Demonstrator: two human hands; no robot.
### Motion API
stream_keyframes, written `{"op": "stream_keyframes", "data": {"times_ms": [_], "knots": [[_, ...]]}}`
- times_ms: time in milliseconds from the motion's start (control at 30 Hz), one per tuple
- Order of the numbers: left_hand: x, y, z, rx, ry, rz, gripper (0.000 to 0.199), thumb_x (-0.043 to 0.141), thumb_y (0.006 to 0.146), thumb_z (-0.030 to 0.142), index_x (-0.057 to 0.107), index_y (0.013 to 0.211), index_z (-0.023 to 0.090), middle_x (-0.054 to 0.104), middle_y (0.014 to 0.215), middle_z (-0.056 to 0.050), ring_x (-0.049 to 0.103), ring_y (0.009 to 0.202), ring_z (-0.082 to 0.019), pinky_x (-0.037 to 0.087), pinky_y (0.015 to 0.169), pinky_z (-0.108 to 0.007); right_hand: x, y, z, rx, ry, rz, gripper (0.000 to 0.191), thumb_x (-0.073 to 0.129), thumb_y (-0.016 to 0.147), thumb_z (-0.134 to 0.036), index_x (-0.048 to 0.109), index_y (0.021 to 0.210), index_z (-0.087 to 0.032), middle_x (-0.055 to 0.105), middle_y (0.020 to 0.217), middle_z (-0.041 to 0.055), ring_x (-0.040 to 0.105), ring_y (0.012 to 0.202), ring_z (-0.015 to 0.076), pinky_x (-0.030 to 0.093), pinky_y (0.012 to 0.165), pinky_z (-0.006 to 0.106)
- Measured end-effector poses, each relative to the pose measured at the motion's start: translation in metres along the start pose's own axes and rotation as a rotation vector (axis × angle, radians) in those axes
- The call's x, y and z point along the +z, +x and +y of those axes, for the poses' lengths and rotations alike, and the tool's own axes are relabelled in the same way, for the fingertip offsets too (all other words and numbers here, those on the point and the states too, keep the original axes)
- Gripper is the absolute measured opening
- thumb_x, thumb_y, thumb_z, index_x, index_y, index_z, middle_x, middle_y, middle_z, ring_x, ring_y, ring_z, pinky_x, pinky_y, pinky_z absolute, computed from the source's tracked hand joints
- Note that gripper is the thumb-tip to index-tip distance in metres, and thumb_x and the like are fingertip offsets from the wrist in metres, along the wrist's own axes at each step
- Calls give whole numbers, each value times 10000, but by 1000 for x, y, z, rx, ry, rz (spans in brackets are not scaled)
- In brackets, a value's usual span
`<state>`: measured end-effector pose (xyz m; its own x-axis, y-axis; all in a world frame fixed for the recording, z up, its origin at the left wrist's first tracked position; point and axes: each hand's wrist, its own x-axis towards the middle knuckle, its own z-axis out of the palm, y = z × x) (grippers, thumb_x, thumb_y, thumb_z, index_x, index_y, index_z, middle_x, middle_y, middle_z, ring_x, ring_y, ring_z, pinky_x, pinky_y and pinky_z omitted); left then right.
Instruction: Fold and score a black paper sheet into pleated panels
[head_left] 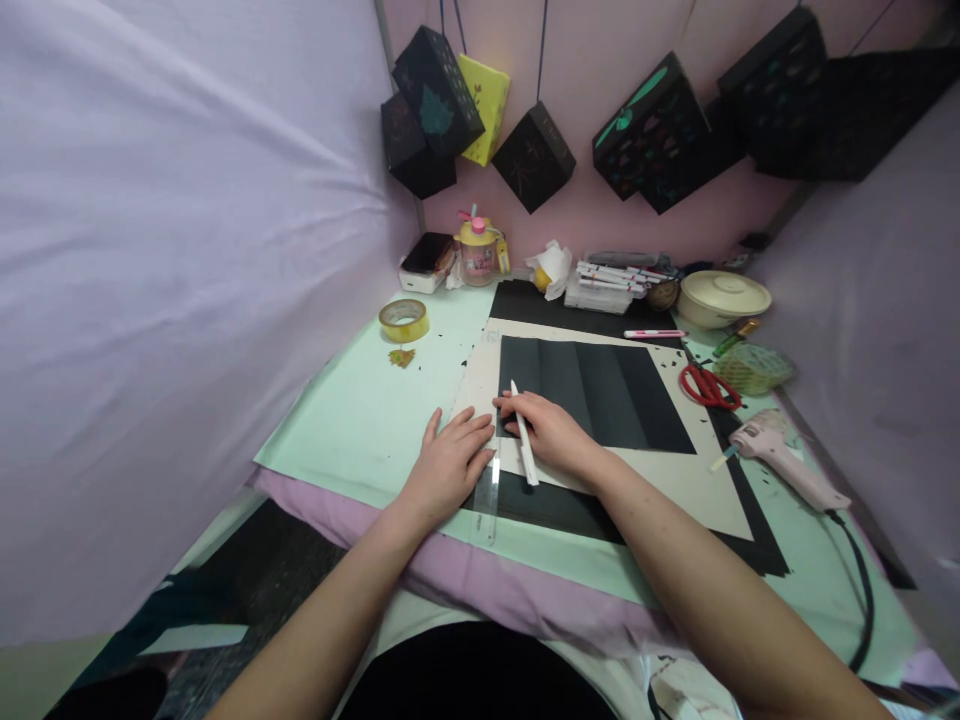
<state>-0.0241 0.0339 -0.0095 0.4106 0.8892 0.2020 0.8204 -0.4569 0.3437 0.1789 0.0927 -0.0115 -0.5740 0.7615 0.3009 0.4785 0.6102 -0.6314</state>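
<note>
My left hand (453,462) lies flat with fingers stretched, over the upper part of a clear ruler (487,505) that juts toward the table's front edge. My right hand (553,432) is closed around a white pen (524,445), its tip pointing away from me. Both hands rest by the left edge of a black sheet (600,395) with crosswise fold lines. Under it lies a larger white board (705,490), itself on top of more black sheets (570,508). Part of the ruler is hidden under my fingers.
Tape (405,321) and a dried leaf (402,357) lie left. A pink cutter (654,334), red-handled scissors (709,386) and a glue gun (784,460) with a cord lie right. Behind stand a yellow-lidded cup (478,250), markers (615,278) and a lidded bowl (724,298). Black boxes (534,158) hang above.
</note>
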Motion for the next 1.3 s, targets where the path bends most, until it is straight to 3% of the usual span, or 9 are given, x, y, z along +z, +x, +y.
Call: {"op": "stream_keyframes", "data": {"times_ms": [300,467,600,733,900,1300], "knots": [[6,-1,-3,38,47,30,316,417,983,312,578,1253,279,556,1375,-32,384,1365,-227,107,1156,-539,1,0,1,-2,31,23,157,541,873,-170,609,992,-248,653,1212,47,565,1181,224,426,988,424],[6,-1,-2,29,55,32,315,417,984,313,581,1251,276,562,1367,-30,391,1360,-228,104,1156,-541,-13,4,-14,78,113,275,276,437,943,-304,586,1168,-248,665,1123,61,610,1034,204,452,904,361],[5,-1,-1,25,55,34,318,421,981,312,585,1252,280,568,1359,-33,398,1354,-231,98,1159,-543,-18,18,-23,165,209,296,285,412,924,-354,653,929,-203,665,875,32,606,834,178,450,776,302],[4,-1,-1,18,48,24,317,426,977,307,588,1249,286,573,1354,-32,402,1352,-230,90,1160,-547,-5,26,-18,340,235,310,136,480,832,-290,553,747,-214,572,657,-30,534,658,152,402,649,272],[4,-2,0,11,39,31,313,426,978,315,586,1245,287,569,1359,-29,394,1356,-224,90,1162,-541,7,23,-10,357,217,325,176,496,817,-296,422,671,-231,502,576,-57,493,596,143,363,617,263],[5,-1,0,18,38,33,307,434,976,309,589,1239,286,575,1352,-27,402,1350,-228,83,1161,-540,11,22,-8,310,176,309,171,478,816,-303,406,676,-237,496,553,-56,479,559,144,351,606,263]]}}
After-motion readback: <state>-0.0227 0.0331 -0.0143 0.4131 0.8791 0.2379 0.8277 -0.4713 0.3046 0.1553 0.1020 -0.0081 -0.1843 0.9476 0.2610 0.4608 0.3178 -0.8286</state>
